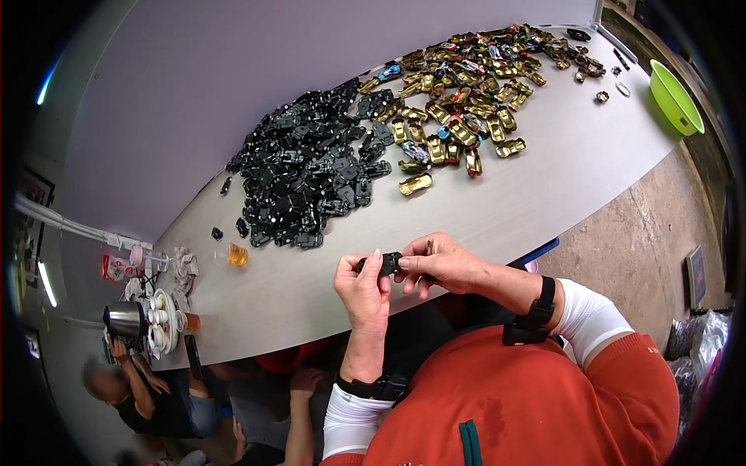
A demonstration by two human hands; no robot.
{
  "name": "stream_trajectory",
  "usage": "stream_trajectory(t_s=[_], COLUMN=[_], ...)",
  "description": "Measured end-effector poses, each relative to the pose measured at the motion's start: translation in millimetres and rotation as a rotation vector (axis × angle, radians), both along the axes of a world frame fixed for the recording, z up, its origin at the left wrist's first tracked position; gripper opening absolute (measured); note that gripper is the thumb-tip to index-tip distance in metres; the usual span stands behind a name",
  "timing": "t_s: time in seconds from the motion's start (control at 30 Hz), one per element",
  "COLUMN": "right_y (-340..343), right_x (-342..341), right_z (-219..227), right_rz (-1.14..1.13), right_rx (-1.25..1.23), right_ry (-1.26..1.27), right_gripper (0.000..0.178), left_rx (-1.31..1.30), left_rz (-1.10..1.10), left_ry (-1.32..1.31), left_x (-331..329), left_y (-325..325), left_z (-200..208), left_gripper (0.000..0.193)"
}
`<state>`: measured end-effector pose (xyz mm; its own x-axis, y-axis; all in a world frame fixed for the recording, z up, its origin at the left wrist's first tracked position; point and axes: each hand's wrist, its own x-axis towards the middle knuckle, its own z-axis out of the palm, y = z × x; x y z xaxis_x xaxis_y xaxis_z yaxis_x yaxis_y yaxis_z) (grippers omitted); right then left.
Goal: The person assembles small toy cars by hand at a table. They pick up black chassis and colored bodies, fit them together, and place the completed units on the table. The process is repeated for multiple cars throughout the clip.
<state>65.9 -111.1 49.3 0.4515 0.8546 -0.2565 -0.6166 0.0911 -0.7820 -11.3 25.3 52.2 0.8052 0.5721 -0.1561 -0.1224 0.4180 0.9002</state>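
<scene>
- Hands meet over the near edge of the long pale grey table [544, 179]: the left hand [361, 289] and the right hand [443, 264] together pinch a small black plastic toy-car chassis [386, 264], held just above the table edge.
- Fingers cover most of that chassis; only its dark middle shows, and its detail cannot be made out.
- Left hand: thumb and fingertips closed on the chassis's left end. Right hand: fingers curled over its right end, with a small brownish piece at the fingertips, too small to identify.
- Both wrists carry black strapped bands over white sleeves; the red-orange garment [536, 404] fills the lower frame and hides the person's lap.
- Heap of black plastic chassis parts [311, 175], matte and angular, lies well beyond the hands.
- Spread of glossy gold-coloured toy-car bodies [466, 101], some multicoloured, lies farther right; one gold body [415, 184] sits apart.
- Lime-green plastic bowl [674, 97] stands at the far right end, bent by the lens.
- Steel kettle [124, 318] and white cups crowd the left end; another person below is partly cut off.
</scene>
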Motion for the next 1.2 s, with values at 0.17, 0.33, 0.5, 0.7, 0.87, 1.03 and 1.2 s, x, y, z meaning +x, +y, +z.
stream_trajectory(t_s=[0.17, 0.33, 0.5, 0.7, 0.87, 1.03, 1.2], right_y=[5, 14, -5, 10, 12, 11, -4], right_x=[1, -6, 22, 16, 13, 17, 30], right_z=[-6, 2, 11, 26, 33, 33, 32], right_rz=[-0.142, -0.156, -0.197, -0.171, -0.057, 0.048, -0.042], right_rx=[0.004, -0.04, -0.263, -0.123, -0.219, -0.14, -0.377], right_ry=[-0.105, -0.235, -0.633, -0.989, -1.076, -1.385, -0.713], right_gripper=[0.017, 0.018, 0.012, 0.015, 0.018, 0.023, 0.028], left_rx=[0.091, 0.011, 0.345, 0.873, 1.089, 0.882, 0.461], left_rz=[0.064, 0.158, -0.073, -0.204, -0.24, -0.347, -0.448], left_ry=[-0.084, -0.13, -0.035, -0.001, 0.092, 0.13, 0.153], left_x=[1, 9, -2, -5, -9, -11, -9], left_y=[-18, -24, -3, -3, -7, -9, 10], left_z=[2, -3, -11, -12, -5, 5, 3], left_gripper=[0.018, 0.015, 0.015, 0.018, 0.014, 0.01, 0.012])
